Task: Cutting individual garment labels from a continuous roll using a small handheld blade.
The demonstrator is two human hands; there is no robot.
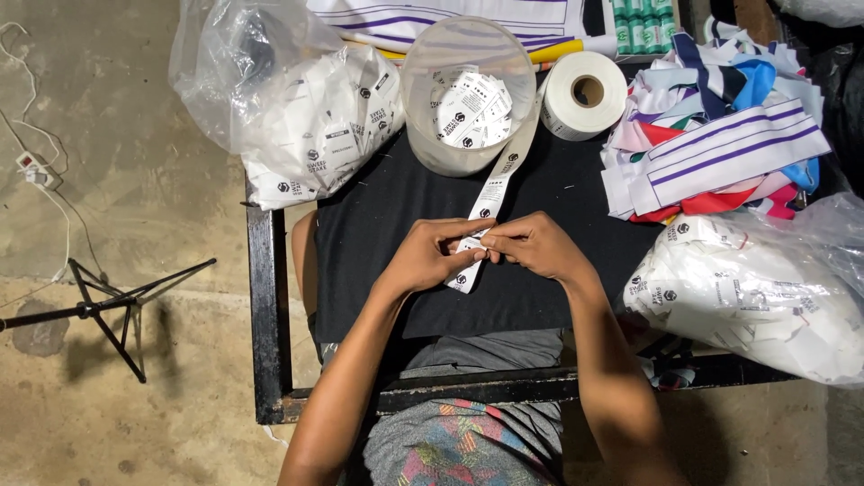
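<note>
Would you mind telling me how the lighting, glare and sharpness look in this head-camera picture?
Head view: even, soft light; the left hand and right hand pinching the white printed label strip are sharp. Mild glare on the clear plastic bag of labels; a soft shadow lies beside the black tripod stand on the concrete floor; the upper right corner is dark.

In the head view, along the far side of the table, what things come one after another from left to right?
Clear bag of white labels → clear round tub holding cut labels → white tape roll → pile of striped fabric pieces.
</note>
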